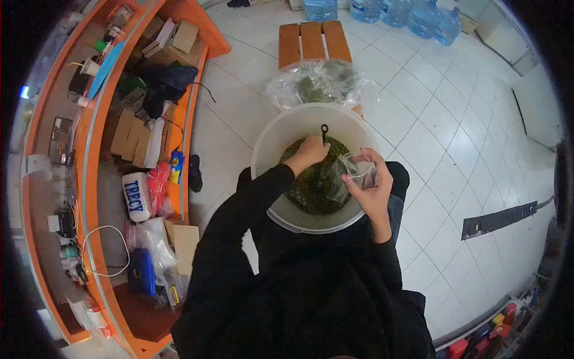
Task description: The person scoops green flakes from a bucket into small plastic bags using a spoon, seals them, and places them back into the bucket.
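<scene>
A large whitish plastic bucket (269,143) stands in front of me between my knees, partly filled with dried green herb (311,203). My left hand (310,151) is closed around the handle of a black spoon (324,129), whose lower end reaches down to the herb. Over the bucket's right side, my right hand (372,182) grips a small sheer bag (360,170) with white cords by its mouth. What the bag holds is hard to make out.
Behind the bucket, a clear plastic bag (344,78) with green material lies on a wooden slatted bench (312,42). An orange shelf unit (194,30) full of goods runs along the left. Several blue water bottles (397,12) stand at the back. A dark strip (499,219) lies on the tiled floor.
</scene>
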`<state>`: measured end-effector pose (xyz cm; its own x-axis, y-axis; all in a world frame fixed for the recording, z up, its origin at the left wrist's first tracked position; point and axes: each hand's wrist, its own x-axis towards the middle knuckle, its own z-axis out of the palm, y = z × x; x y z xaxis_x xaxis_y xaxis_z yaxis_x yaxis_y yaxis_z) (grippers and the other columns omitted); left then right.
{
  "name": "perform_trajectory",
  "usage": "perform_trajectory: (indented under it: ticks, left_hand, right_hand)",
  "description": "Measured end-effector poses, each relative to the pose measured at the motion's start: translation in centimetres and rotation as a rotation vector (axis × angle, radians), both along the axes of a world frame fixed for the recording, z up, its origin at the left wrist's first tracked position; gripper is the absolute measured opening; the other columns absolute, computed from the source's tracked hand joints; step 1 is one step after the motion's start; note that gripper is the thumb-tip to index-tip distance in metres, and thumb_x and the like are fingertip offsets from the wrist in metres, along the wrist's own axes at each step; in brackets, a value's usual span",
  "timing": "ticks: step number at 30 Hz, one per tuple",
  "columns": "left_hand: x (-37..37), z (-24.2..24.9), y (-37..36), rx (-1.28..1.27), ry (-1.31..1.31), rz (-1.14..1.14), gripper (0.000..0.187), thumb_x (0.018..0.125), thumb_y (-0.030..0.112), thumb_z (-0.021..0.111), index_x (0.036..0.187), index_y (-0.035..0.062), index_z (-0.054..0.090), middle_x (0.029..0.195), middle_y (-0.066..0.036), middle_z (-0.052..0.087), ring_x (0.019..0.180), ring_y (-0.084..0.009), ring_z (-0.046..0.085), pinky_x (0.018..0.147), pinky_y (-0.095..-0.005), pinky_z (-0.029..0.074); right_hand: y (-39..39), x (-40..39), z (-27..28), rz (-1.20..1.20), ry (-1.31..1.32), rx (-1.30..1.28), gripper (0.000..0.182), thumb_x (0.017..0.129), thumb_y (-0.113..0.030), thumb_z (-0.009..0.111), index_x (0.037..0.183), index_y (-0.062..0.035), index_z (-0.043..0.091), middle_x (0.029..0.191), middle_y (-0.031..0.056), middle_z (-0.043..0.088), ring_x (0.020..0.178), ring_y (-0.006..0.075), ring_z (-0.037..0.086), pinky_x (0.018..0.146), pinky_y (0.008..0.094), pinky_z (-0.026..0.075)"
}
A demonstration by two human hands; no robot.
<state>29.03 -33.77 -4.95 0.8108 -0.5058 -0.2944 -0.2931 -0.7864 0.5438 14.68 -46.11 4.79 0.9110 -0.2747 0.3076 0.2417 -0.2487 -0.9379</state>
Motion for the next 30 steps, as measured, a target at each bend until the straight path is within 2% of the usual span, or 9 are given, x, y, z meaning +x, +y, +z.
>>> perform_trajectory:
  ticks: [3,5,8,11,14,17,20,24,30]
  left_hand:
    - [-4.0,4.4,1.0,-0.042,-0.058,-0.213,0.027,0.081,0.021,0.046,0.084,-0.0035,0.055,0.082,-0.024,0.055,0.08,-0.0378,0.053,0.072,-0.0455,0.042]
    - [-5.2,7.7,2.0,-0.061,-0.01,-0.289,0.026,0.082,0.019,0.044,0.083,-0.0037,0.055,0.081,-0.023,0.054,0.079,-0.0379,0.053,0.07,-0.0454,0.042]
    - [-7.0,7.0,3.2,-0.185,-0.039,-0.229,0.025,0.081,0.02,0.048,0.084,-0.0033,0.056,0.078,-0.021,0.054,0.077,-0.0369,0.053,0.067,-0.0435,0.043]
    - [-9.3,4.9,4.0,-0.228,0.087,-0.433,0.024,0.08,0.021,0.049,0.083,-0.0022,0.058,0.076,-0.02,0.055,0.074,-0.037,0.054,0.065,-0.0415,0.044]
    - [-10.6,5.9,4.5,-0.225,0.211,-0.36,0.025,0.08,0.021,0.052,0.081,-0.0031,0.058,0.071,-0.018,0.055,0.069,-0.0317,0.057,0.064,-0.0371,0.045]
    - [-9.2,10.0,5.8,-0.383,0.533,-0.157,0.024,0.081,0.019,0.052,0.077,-0.0046,0.055,0.069,-0.013,0.056,0.067,-0.0215,0.06,0.063,-0.0307,0.046]
    - [-7.5,10.4,8.2,-0.517,0.562,0.089,0.021,0.084,0.017,0.049,0.078,-0.0029,0.052,0.069,-0.007,0.055,0.067,-0.0132,0.059,0.063,-0.0251,0.047]
    - [-7.1,11.2,10.5,-0.621,0.558,0.166,0.019,0.088,0.02,0.043,0.087,0.0021,0.049,0.081,-0.006,0.055,0.072,-0.0144,0.059,0.065,-0.0243,0.048]
    - [-7.9,11.5,12.4,-0.769,0.541,0.351,0.018,0.088,0.02,0.044,0.086,0.003,0.048,0.079,-0.006,0.055,0.069,-0.0136,0.059,0.061,-0.024,0.05]
  right_hand:
    - [-0.2,0.3,-1.6,-0.07,-0.043,0.069,0.056,0.056,-0.006,0.075,0.105,0.0019,0.048,0.092,0.0104,0.057,0.085,0.0146,0.053,0.076,0.027,0.043]
    - [-0.2,0.4,-1.7,-0.048,-0.074,0.124,0.055,0.057,-0.004,0.074,0.105,0.0022,0.048,0.091,0.0102,0.056,0.085,0.0147,0.053,0.075,0.0267,0.043]
    - [-0.2,0.3,-1.4,-0.04,-0.069,0.154,0.054,0.057,-0.002,0.073,0.105,0.0027,0.048,0.09,0.01,0.056,0.085,0.0149,0.053,0.075,0.0263,0.043]
    - [0.0,0.3,-1.2,-0.031,-0.055,0.197,0.053,0.058,0.0,0.072,0.105,0.0029,0.048,0.091,0.0096,0.055,0.085,0.0146,0.053,0.075,0.0259,0.043]
    - [0.0,0.2,-1.2,-0.038,-0.049,0.181,0.054,0.058,0.0,0.072,0.106,0.0028,0.047,0.092,0.0096,0.055,0.085,0.0144,0.053,0.075,0.0261,0.043]
    - [-0.1,0.2,-1.0,-0.052,-0.061,0.146,0.054,0.058,0.001,0.072,0.107,0.0028,0.047,0.093,0.0098,0.055,0.087,0.0149,0.052,0.077,0.0271,0.042]
    - [-0.2,0.3,-1.3,-0.037,-0.08,0.141,0.056,0.058,0.002,0.071,0.108,0.0028,0.046,0.098,0.0109,0.054,0.09,0.0166,0.052,0.08,0.0285,0.041]
    - [0.0,0.7,-1.2,-0.04,-0.135,0.163,0.058,0.057,0.0,0.072,0.109,0.0033,0.046,0.105,0.0132,0.051,0.095,0.0197,0.051,0.083,0.0304,0.04]
    - [-0.3,0.6,-0.3,-0.136,-0.108,-0.092,0.057,0.054,-0.006,0.075,0.104,0.0003,0.051,0.105,0.0144,0.052,0.093,0.023,0.052,0.081,0.0317,0.041]
